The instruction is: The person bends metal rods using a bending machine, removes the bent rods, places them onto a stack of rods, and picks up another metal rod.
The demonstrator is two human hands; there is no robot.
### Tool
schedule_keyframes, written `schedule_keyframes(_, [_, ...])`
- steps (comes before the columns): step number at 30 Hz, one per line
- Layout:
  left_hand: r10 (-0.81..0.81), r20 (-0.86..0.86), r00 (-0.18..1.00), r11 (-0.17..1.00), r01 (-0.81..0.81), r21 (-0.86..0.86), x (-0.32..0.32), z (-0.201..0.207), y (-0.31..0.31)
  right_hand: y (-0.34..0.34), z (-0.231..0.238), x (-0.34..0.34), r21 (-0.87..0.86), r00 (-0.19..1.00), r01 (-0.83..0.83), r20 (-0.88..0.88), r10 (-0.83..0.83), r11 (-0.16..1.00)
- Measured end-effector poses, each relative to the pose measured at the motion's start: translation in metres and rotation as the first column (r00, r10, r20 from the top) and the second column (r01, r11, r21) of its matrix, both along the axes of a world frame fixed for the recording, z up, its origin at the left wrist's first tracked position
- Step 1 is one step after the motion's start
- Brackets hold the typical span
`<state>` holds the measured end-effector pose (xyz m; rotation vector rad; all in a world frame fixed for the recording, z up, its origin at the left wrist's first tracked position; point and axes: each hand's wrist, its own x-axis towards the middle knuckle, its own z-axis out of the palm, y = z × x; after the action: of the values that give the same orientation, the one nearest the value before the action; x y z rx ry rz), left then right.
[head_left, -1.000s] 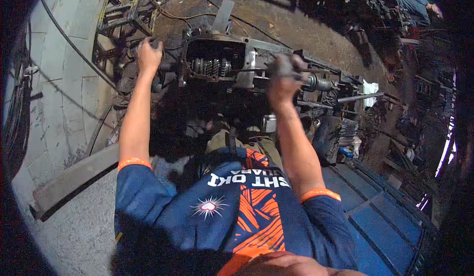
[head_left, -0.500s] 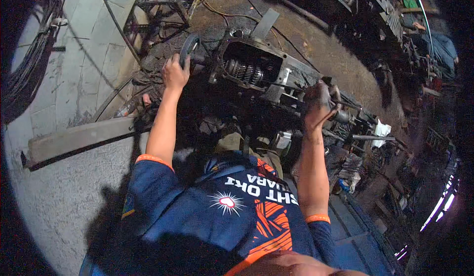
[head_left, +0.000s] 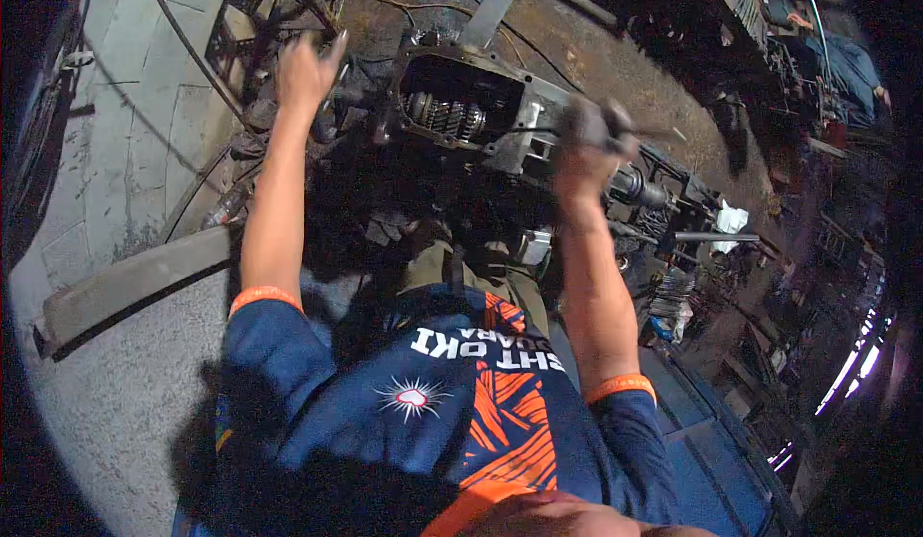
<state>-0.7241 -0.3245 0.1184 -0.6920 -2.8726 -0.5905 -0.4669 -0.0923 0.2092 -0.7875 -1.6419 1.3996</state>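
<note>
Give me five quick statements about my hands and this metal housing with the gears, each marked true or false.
1. Gears sit inside an open metal housing. True.
2. The left hand is inside the housing. False: it is outside, to the left.
3. The right hand is to the right of the housing's opening. True.
4. The sleeve cuffs are green. False: they are orange.
5. A flat strip shows beyond the housing's far edge. True.
</note>
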Motion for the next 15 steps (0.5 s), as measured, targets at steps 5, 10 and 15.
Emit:
schedule_keyframes(5, [-0.162, 0.106, 0.981, 0.987, 0.161, 0.017, -0.024, -0.051, 0.027, 0.006, -0.048, 0.039, 0.174, 0.994, 0.072, 0.064, -0.084, 0.982])
schedule_keyframes(10, [-0.284, 0.200, 0.938, 0.950, 0.303, -0.072, -0.011, -0.046, 0.016, -0.028, 0.004, -0.007, -0.058, 0.998, 0.055, -0.005, -0.056, 0.997])
schedule_keyframes(15, [-0.312, 0.022, 0.950, 0.948, 0.313, -0.062, 0.017, -0.023, 0.006, -0.006, -0.020, 0.025, -0.374, 0.980, 0.113, -0.108, -0.164, 0.921])
